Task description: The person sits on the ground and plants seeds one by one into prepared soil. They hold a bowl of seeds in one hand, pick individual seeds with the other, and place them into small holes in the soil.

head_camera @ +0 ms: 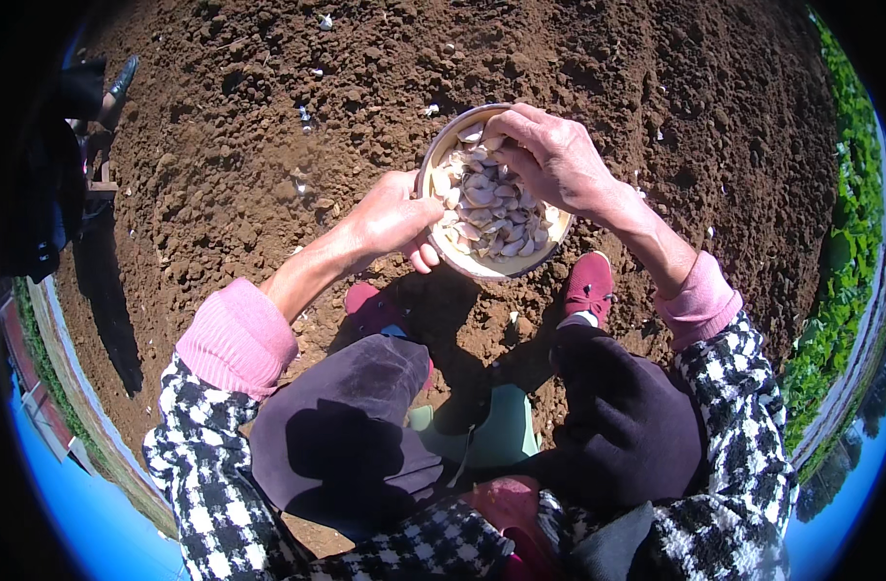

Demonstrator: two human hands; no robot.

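Observation:
A round bowl with a cream inside is held above the soil, tilted a little towards me. Garlic cloves, separated and mostly unpeeled, fill much of it. My left hand grips the bowl's left rim, thumb over the edge and fingers underneath. Over the far right of the bowl, my right hand reaches in with bent fingers among the cloves. Its fingertips touch a clove near the upper rim; whether they pinch it is partly hidden by the hand.
Loose brown soil spreads ahead, with garlic cloves such as one pale clove scattered in lines. A green plastic stool is between my legs. Another person's shoe shows at far left. Leafy green plants border the right side.

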